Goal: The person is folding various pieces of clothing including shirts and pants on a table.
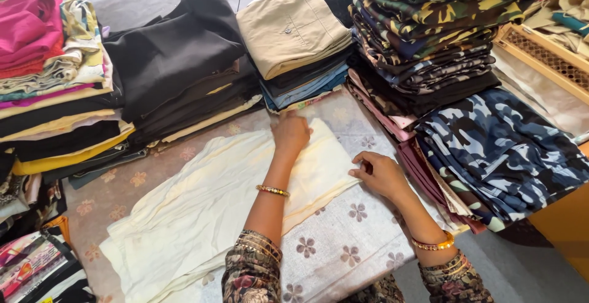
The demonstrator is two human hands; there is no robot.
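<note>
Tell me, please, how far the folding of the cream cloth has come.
Done: many folded garment stacks stand around the table's flowered cover. In hand: the cream garment lies flat; the left hand presses its far edge and the right hand holds its right edge. Left: it looks mostly spread out, not yet folded small or stacked.

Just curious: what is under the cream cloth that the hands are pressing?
The cream cloth lies on a flowered sheet, which shows all around it. Whatever lies beneath the sheet is covered.
</note>
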